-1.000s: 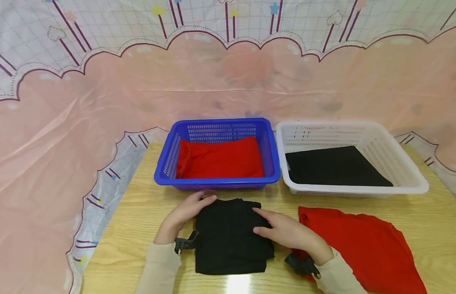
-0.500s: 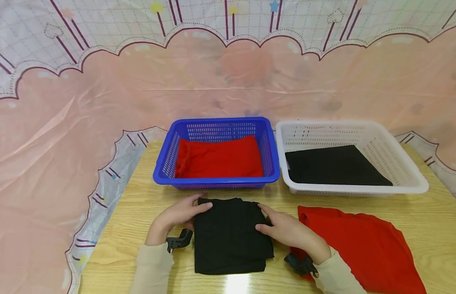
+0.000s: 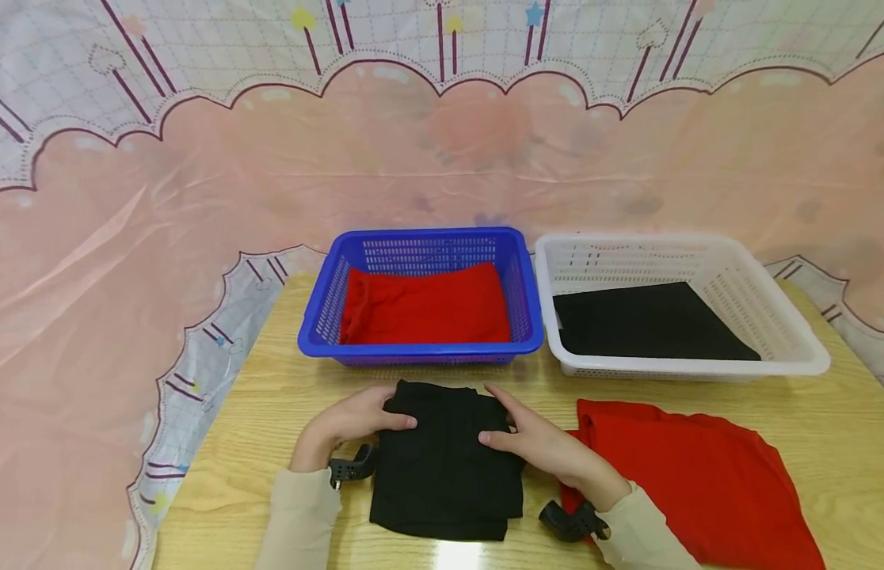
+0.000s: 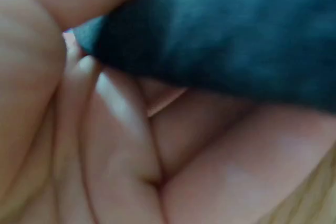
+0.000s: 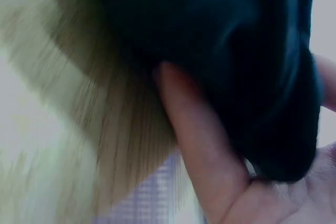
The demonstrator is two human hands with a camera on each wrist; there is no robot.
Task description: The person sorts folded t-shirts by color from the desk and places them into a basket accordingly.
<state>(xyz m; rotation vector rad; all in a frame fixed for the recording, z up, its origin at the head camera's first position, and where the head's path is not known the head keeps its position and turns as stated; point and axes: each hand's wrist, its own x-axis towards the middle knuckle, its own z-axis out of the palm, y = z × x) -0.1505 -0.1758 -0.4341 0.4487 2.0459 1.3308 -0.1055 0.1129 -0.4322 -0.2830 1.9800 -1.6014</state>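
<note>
A folded black garment lies in front of me, its far edge a little raised between my hands. On its left side my left hand grips the edge, thumb on top and fingers underneath. The left wrist view shows the black fabric between thumb and curled fingers. My right hand holds the opposite side, thumb lying over the cloth. In the right wrist view a fold of the fabric sits between the thumb and fingers, with the wooden tabletop beyond it.
A blue basket holding a red folded garment stands just behind. Beside it is a white basket with a black folded garment inside. Another red garment lies on the wooden table, by my right forearm.
Both hands have closed on the sides of the black garment, the right thumb moving inward. The garment has shifted slightly and its far edge has risen. Baskets and red garments stay put.
</note>
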